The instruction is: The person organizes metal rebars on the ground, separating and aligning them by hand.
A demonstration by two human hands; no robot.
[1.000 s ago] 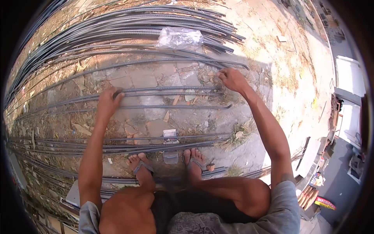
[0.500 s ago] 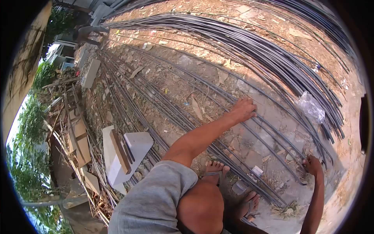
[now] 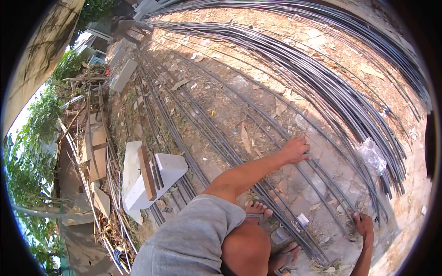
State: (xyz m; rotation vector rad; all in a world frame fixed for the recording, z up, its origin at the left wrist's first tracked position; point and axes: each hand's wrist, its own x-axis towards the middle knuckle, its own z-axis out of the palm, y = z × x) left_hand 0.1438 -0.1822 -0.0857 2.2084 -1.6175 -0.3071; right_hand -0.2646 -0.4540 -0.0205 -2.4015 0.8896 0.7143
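Long dark steel bars [image 3: 325,177] run across the dirt ground. My left hand [image 3: 296,150] is closed around the middle stretch of these bars, its fingers curled down over them. At their near end, low on the right, my right hand [image 3: 363,224] has its fingers bent against the bar tips; what it pinches is partly hidden. A single bar with a hooked end [image 3: 317,190] lies beside them, nearer my feet. Beyond my hands is a thick bundle of bars [image 3: 331,92] with a crumpled clear plastic bag [image 3: 372,156] on its near end.
More bars [image 3: 290,221] lie by my sandalled feet, near a small white packet [image 3: 303,220]. On the left are a white block [image 3: 168,171] with a wooden piece [image 3: 147,173] and scrap boards [image 3: 95,156]. Another person [image 3: 126,28] bends over at the bars' far end.
My view has swung left along the bars, bringing the far person into sight. My right hand has moved from near the hooked bar end onto the tips of the middle bars.
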